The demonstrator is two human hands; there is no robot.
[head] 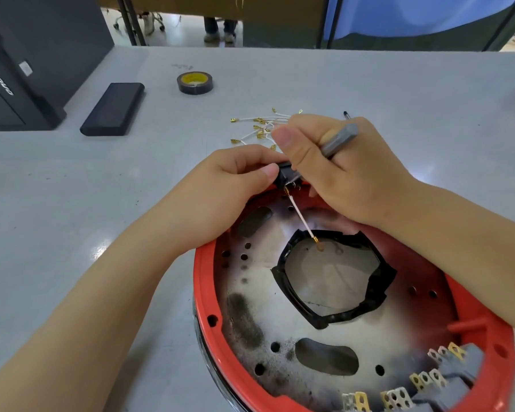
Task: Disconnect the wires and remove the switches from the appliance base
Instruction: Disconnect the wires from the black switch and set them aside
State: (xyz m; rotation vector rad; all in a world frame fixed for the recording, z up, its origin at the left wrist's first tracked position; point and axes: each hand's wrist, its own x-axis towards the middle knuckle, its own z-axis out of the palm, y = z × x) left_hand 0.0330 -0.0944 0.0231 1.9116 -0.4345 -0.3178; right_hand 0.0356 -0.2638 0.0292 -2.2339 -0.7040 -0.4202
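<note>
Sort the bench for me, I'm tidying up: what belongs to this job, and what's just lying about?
Job: red base, black switch, wire, grey switches, screwdriver, loose wires.
Lying about: tape roll, black case, computer.

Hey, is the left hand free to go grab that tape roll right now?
Probably not yet: the left hand grips the black switch at the base's rim. The table toward the tape roll looks bare, so only that grip stops it.
</note>
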